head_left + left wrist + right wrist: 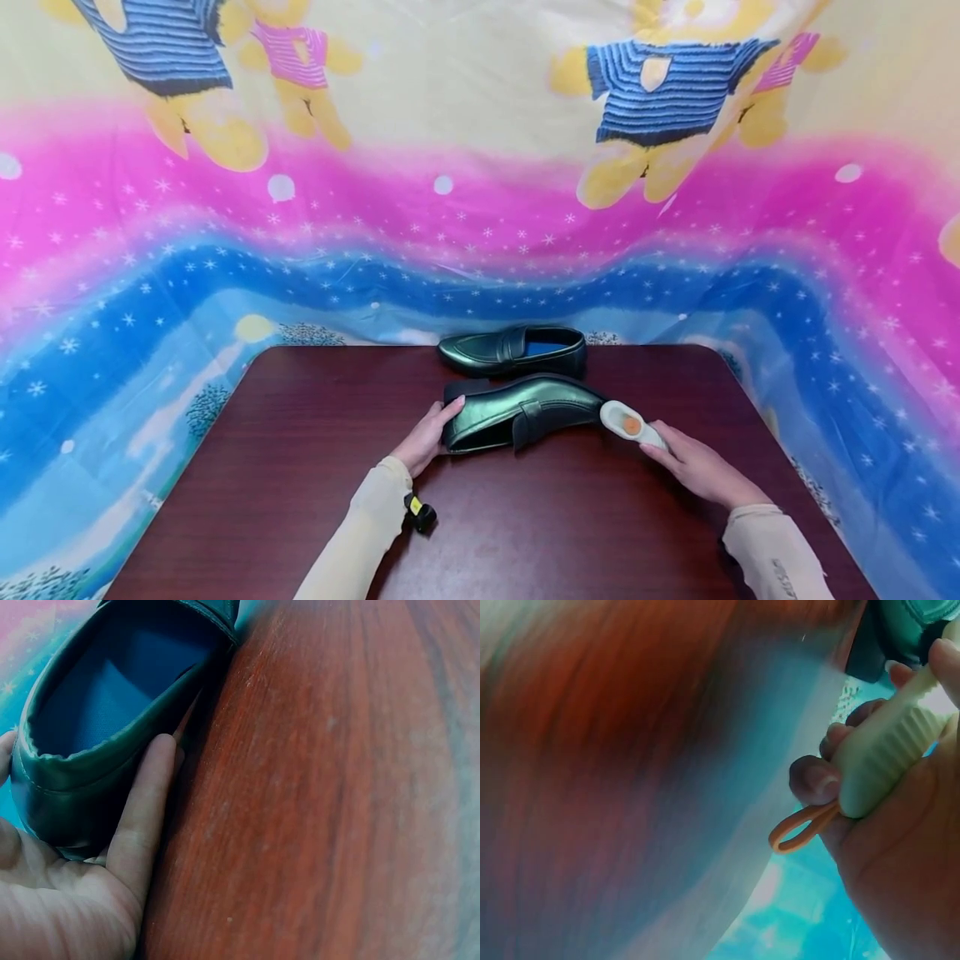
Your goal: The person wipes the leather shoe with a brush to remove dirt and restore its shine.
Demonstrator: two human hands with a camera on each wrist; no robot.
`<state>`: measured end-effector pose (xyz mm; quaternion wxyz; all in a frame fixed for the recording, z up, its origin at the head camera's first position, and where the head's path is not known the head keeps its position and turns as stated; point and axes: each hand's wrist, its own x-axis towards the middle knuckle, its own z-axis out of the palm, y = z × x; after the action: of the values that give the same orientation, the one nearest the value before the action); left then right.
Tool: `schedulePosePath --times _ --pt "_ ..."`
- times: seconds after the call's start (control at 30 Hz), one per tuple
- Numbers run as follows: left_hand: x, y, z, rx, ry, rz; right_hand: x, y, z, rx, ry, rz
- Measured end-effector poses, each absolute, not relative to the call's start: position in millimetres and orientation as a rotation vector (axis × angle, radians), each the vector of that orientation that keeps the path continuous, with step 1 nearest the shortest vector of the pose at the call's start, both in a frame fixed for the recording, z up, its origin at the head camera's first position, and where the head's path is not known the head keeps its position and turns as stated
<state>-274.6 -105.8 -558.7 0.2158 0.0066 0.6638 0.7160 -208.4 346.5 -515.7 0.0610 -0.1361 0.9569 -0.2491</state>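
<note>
A dark green-black leather loafer [536, 404] is tilted on its side, its opening facing me and its toe to the right. My left hand [427, 433] grips it around the heel; in the left wrist view, the fingers of that hand [90, 900] lie along both sides of the heel below a blue insole [112, 690]. At the toe, my right hand [697, 462] holds a white brush [621, 421] with an orange spot on its back. Up close, the brush's ribbed handle [889, 754] lies in my palm, an orange loop [802, 829] hanging from its end. The bristles are mostly hidden.
The matching loafer [480, 354] stands upright just behind, near the back edge of the dark red-brown wooden table [315, 467]. A curtain [480, 208] printed with bears and snowflakes surrounds the table's back and sides. A small black device [422, 515] is strapped at my left wrist.
</note>
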Motion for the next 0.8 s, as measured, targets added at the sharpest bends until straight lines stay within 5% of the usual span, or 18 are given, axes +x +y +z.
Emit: schedulePosePath --times 0.8 --pt "-263 -100 -544 -0.028 1.954 1.921 -197 365 -502 -0.394 2.906 -0.825"
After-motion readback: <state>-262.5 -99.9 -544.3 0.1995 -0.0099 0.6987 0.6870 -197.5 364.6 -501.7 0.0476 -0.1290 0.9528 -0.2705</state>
